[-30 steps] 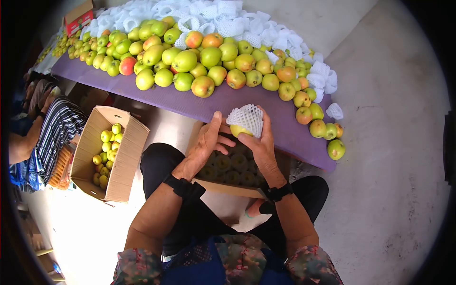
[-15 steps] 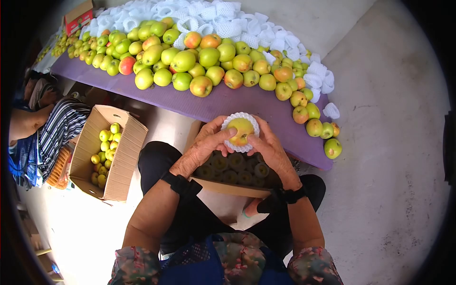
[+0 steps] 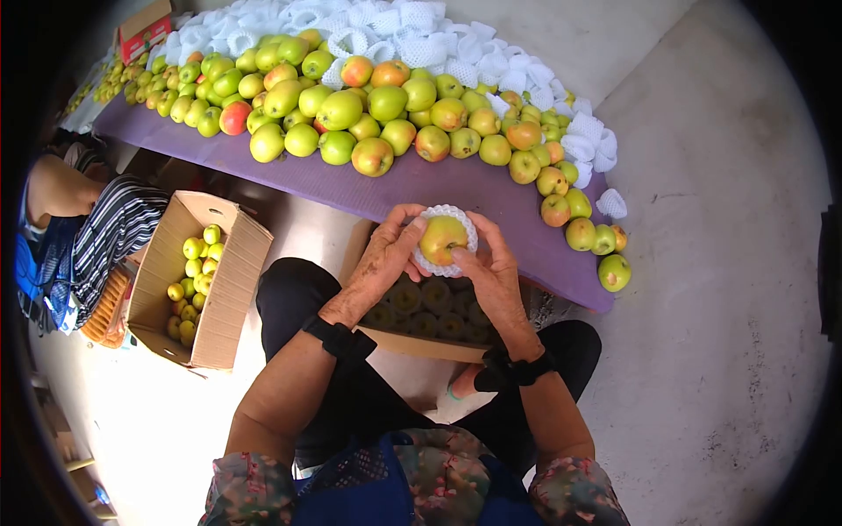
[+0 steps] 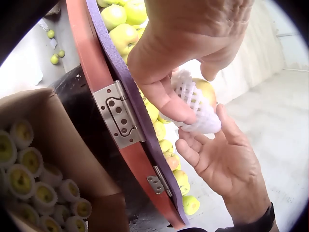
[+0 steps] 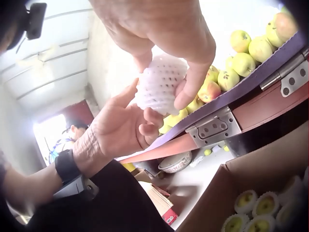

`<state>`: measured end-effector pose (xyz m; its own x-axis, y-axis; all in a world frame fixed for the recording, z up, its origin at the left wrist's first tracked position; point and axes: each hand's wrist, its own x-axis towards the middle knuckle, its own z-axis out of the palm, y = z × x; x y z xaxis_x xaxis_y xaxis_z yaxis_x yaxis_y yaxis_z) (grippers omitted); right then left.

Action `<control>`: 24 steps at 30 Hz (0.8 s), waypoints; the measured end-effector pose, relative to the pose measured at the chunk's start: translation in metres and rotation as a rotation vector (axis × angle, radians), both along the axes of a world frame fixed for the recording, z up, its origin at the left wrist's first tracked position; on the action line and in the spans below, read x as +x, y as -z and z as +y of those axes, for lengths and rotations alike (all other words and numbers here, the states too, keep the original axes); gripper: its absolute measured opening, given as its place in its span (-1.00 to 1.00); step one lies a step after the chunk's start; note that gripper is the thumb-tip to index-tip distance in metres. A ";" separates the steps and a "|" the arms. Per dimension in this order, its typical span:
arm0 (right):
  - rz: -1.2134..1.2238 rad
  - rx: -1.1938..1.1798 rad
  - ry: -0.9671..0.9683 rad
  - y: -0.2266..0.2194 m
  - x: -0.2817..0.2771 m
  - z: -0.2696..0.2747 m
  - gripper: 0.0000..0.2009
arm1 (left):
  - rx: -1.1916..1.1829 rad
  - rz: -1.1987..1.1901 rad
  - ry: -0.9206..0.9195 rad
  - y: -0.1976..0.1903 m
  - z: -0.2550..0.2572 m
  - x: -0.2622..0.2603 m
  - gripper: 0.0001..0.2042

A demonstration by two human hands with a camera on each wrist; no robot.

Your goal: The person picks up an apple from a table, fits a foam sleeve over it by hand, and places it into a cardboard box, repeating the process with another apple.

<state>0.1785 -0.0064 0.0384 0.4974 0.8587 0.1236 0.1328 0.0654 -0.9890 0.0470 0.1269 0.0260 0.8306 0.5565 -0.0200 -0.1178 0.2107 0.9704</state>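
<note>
A yellow-green apple with a reddish blush sits in a white foam net sleeve, its top facing up. My left hand grips it from the left, thumb at the rim of the sleeve. From the right, my right hand holds it with the thumb on the apple near its stem hollow. In the left wrist view the fingers of both hands curl round the netted sleeve. The right wrist view shows the sleeve covering the apple's underside.
Loose apples and a heap of foam nets lie on the purple-covered table. Below my hands stands a carton with netted apples. Another carton with apples is at the left, beside a seated person in striped cloth.
Since one second ago, the apple has been turned so its top faces up, and my left hand has closed onto it. Over the last half second both hands have shifted slightly round it.
</note>
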 end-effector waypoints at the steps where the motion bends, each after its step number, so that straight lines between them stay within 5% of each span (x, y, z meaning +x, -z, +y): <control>1: -0.014 -0.011 -0.001 -0.002 -0.002 0.001 -0.37 | 0.008 0.004 -0.025 0.002 0.001 0.000 -0.63; 10: -0.121 -0.033 -0.138 0.005 0.001 0.010 -0.31 | 0.094 0.086 -0.039 0.006 0.002 -0.004 -0.75; 13: 0.093 -0.122 -0.089 0.004 -0.008 0.006 -0.31 | 0.825 -0.048 -0.378 0.020 0.002 0.003 -0.81; 24: 0.121 -0.302 -0.106 -0.011 -0.012 0.009 -0.30 | 1.092 0.362 -0.414 0.005 -0.011 0.000 -0.86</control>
